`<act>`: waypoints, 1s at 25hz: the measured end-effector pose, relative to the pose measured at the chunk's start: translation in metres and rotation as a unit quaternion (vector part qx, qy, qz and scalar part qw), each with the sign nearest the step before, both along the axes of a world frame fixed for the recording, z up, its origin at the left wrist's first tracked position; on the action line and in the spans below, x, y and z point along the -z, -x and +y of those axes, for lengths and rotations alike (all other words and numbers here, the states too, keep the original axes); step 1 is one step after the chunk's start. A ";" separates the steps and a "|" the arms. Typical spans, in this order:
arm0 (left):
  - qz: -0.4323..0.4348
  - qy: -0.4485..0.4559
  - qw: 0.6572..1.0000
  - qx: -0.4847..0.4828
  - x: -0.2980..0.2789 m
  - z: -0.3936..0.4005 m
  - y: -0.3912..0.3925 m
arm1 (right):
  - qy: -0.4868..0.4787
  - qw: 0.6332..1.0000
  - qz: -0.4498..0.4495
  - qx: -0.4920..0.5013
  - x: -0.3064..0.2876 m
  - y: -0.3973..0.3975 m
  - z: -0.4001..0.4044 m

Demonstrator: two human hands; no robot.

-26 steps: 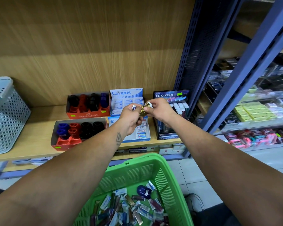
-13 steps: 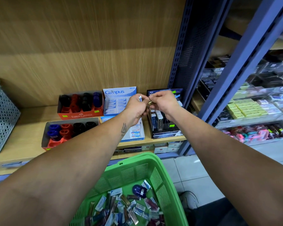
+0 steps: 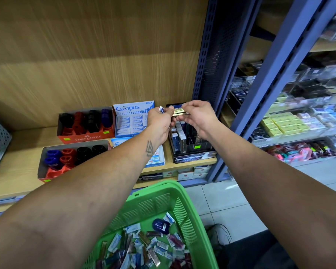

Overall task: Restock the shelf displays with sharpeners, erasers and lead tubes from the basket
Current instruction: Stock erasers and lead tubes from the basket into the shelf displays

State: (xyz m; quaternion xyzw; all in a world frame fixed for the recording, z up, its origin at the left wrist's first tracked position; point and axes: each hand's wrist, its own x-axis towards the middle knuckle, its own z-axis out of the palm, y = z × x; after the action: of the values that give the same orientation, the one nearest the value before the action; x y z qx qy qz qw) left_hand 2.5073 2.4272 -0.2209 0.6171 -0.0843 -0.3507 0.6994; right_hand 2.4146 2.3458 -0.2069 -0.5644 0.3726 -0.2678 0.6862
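Both hands over black lead rack (image 3: pixel 192 141) on shelf (image 3: pixel 17 167), left hand (image 3: pixel 160 121) grip pinching blue-white tube (image 3: pixel 161 109), right hand (image 3: pixel 198 118) grip pinching gold tubes (image 3: pixel 179 112), green basket (image 3: pixel 163 199) near.

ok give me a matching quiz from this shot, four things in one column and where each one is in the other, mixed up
Things:
1. gold lead tubes
2. green basket
3. Campus eraser box
4. loose blue sharpener

Places:
A. back of the shelf, beside the red Faber-Castell tray
B. lying among packets in the basket
C. held between left hand and right hand
D. below the shelf, nearest the camera

Pairs: 1-C, 2-D, 3-A, 4-B
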 end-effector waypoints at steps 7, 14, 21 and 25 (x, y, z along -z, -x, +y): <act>0.018 0.029 0.999 0.014 0.000 -0.003 0.010 | 0.017 1.000 0.007 -0.009 -0.010 0.013 -0.008; 0.017 0.043 0.999 0.024 -0.008 -0.008 0.016 | -0.020 0.999 -0.006 -0.028 -0.026 0.029 -0.015; 0.006 0.068 0.998 0.013 -0.012 -0.007 0.020 | -0.045 0.999 -0.006 -0.005 -0.032 0.029 -0.017; 0.008 0.039 0.999 0.022 -0.007 -0.007 0.021 | 0.024 0.998 0.052 -0.028 -0.028 0.028 -0.018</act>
State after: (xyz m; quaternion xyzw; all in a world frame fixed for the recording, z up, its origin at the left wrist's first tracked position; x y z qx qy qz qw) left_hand 2.4866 2.4206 -0.2138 0.5845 -0.1057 -0.3680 0.7153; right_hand 2.3863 2.3276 -0.1788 -0.6043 0.3850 -0.2277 0.6594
